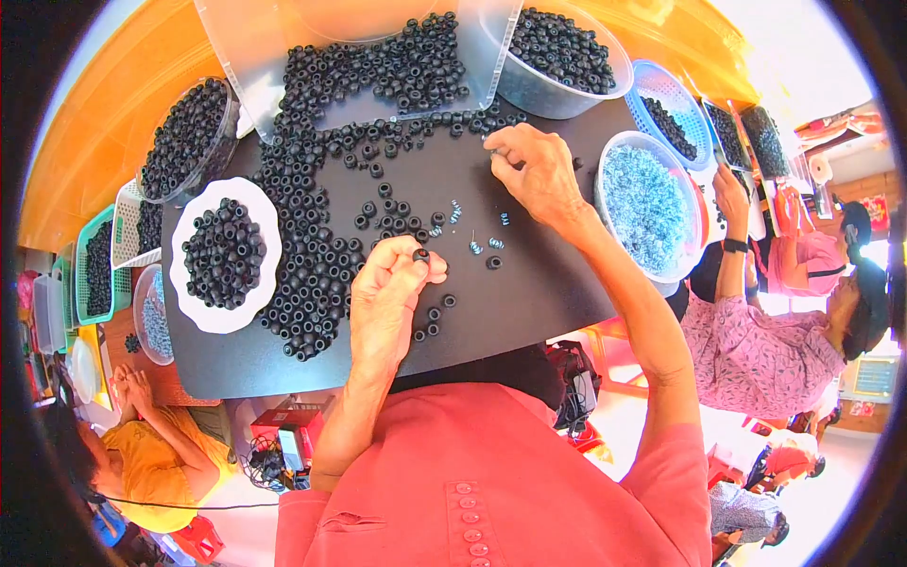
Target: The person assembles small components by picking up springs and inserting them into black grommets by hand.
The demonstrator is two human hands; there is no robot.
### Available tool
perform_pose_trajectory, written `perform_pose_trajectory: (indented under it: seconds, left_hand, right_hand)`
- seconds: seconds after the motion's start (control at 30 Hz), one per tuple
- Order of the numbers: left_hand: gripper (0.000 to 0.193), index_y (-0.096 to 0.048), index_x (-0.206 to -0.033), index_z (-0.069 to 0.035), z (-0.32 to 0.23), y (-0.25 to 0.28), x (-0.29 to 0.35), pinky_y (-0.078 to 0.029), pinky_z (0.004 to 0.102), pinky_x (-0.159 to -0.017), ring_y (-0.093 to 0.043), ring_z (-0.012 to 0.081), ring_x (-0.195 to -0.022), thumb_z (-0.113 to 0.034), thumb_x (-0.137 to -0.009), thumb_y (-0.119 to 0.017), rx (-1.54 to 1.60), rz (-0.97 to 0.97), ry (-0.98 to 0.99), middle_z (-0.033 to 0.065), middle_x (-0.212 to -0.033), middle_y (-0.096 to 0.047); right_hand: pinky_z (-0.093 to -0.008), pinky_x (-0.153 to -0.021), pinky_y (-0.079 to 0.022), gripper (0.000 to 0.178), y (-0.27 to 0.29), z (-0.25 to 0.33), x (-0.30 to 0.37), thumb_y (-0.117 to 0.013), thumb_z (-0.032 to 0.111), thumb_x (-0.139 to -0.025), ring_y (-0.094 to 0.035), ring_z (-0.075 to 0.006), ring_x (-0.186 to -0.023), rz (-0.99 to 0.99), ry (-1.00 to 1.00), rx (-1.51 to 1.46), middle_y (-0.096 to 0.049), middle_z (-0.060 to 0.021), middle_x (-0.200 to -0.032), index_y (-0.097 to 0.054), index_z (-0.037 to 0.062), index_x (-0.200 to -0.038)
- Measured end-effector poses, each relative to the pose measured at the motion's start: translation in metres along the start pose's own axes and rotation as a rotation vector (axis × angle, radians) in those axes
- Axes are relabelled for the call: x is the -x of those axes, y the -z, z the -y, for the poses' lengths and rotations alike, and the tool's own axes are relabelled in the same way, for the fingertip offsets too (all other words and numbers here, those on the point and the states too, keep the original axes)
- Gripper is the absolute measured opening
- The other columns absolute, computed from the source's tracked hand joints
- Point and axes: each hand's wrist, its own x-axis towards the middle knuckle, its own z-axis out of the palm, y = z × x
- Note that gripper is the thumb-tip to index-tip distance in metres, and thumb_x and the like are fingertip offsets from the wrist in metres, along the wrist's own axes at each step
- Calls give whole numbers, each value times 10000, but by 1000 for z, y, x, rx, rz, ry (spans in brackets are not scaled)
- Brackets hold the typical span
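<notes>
My left hand [385, 298] is closed in a pinch on a small round black bead [421, 254] with a hole in it, held above the dark table. My right hand [540, 178], farther right and forward, has its thumb and index finger together; what is between them is too small to make out. Between the hands lie several small metal springs [475, 248]. Loose black beads [387, 217] are scattered just beyond my left hand, and a single bead [493, 263] sits near the springs.
A large heap of black beads [307, 255] spills from a tipped clear bin [227, 66]. A white scalloped plate [196, 300] of beads stands left; at right a tub of bluish springs [652, 208]. Other people [765, 350] work on both sides. The dark table [557, 302] ends before me.
</notes>
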Motion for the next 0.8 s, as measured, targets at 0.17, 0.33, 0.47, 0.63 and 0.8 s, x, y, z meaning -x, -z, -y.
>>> perform_pose_trajectory:
  seconds: [0.17,0.33,0.47,0.63,0.8]
  left_hand:
    - [130,-564,-993,-28,0,-1,0,-476,298,-804,-593,135,-817,-4,-867,-545,23,-11,18,69,-873,-627]
    - [128,-567,-989,-20,1,0,0,-476,276,-791,-590,123,-808,4,-867,-539,-5,-45,3,57,-863,-623]
    - [143,-567,-996,-16,1,-2,1,-474,247,-782,-589,108,-799,26,-863,-538,-44,-36,-43,31,-851,-608]
    - [171,-570,-1019,-25,6,4,2,-476,238,-792,-591,100,-810,35,-862,-537,-77,-41,-72,4,-858,-595]
    - [158,-565,-1032,-13,4,4,3,-481,261,-805,-594,111,-838,8,-882,-518,-105,-25,-49,38,-901,-613]
  right_hand:
    - [-235,-490,-400,138,2,12,2,-602,63,-766,-534,-88,-546,-13,-406,-514,-617,-29,-648,-679,20,-872]
    - [-205,-547,-396,151,19,63,-3,-598,58,-790,-473,-28,-607,228,-382,-701,-570,29,-659,-699,26,-898]
    - [-233,-584,-470,141,20,97,8,-583,1,-785,-594,-84,-637,387,-278,-854,-644,-67,-775,-699,21,-864]
    - [-229,-585,-483,83,15,100,14,-577,1,-816,-604,-77,-649,454,-392,-1024,-638,-49,-737,-635,-1,-876]
    - [-228,-591,-486,54,12,97,19,-581,16,-838,-598,-80,-647,445,-387,-1041,-632,-42,-726,-602,-15,-878]
